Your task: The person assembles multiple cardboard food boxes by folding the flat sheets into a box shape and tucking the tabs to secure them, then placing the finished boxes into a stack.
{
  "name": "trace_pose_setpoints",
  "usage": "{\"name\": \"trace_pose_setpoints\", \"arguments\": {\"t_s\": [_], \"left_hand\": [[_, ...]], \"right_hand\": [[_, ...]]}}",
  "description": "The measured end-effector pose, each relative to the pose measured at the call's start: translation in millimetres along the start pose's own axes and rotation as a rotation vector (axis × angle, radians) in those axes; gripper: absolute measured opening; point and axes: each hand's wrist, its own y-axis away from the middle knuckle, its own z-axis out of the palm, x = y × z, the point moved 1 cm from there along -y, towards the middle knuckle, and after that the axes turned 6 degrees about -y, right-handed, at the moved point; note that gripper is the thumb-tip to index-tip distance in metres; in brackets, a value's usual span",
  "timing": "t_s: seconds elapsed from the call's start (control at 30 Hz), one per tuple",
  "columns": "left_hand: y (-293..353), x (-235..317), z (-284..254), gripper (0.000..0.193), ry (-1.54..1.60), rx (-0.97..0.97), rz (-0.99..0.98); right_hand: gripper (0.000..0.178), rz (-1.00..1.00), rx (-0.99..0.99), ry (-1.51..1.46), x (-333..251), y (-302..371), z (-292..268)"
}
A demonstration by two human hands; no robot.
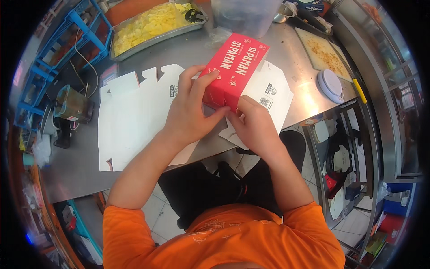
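Observation:
A red cardboard box [237,67] with white print stands tilted over the steel table, both my hands on its near end. My left hand [190,107] wraps its left side, fingers over the top edge and thumb at the near lower corner. My right hand [255,125] pinches the near right corner, its fingertips meeting the left thumb there. Under and left of the box lie flat white carton blanks [134,121] with cut notches. Another white printed sheet [273,89] lies to the right, partly behind the box and my right hand.
A metal tray [156,42] of yellow food stands at the back, beside a clear plastic tub [242,18]. A cutting board [322,54], a round lilac-rimmed lid [330,85] and a yellow-handled tool [359,91] lie right. Blue crates [76,40] and a dark-filled container [71,103] stand left.

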Motion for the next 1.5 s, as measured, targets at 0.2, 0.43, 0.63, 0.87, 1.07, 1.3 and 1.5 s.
{"name": "trace_pose_setpoints", "arguments": {"t_s": [0.2,0.43,0.63,0.87,1.07,1.3,1.5], "left_hand": [[0,2,-2,0.084,-0.086,-0.003,-0.046],[-2,0,-1,0.087,-0.111,0.026,0.1],[1,-7,-2,0.105,-0.032,-0.129,0.066],[-4,-11,-1,0.083,-0.091,0.038,0.263],[-3,-16,-10,0.067,-0.104,0.204,0.24],[-3,-16,-3,0.053,-0.079,0.227,0.204],[0,-20,-9,0.048,-0.071,0.242,0.168]], "right_hand": [[0.045,0.164,0.195,-0.607,18,-9,-51],[0.063,0.22,0.36,-0.809,51,-44,-58],[0.044,-0.001,0.506,-1.049,27,-12,-37],[0.033,-0.042,-0.96,-0.945,-31,110,31],[0.04,0.589,-0.671,-0.923,58,170,72],[0.041,0.599,-0.087,-1.678,168,148,-58],[0.043,0.58,-0.121,-2.08,224,172,-66]]}}
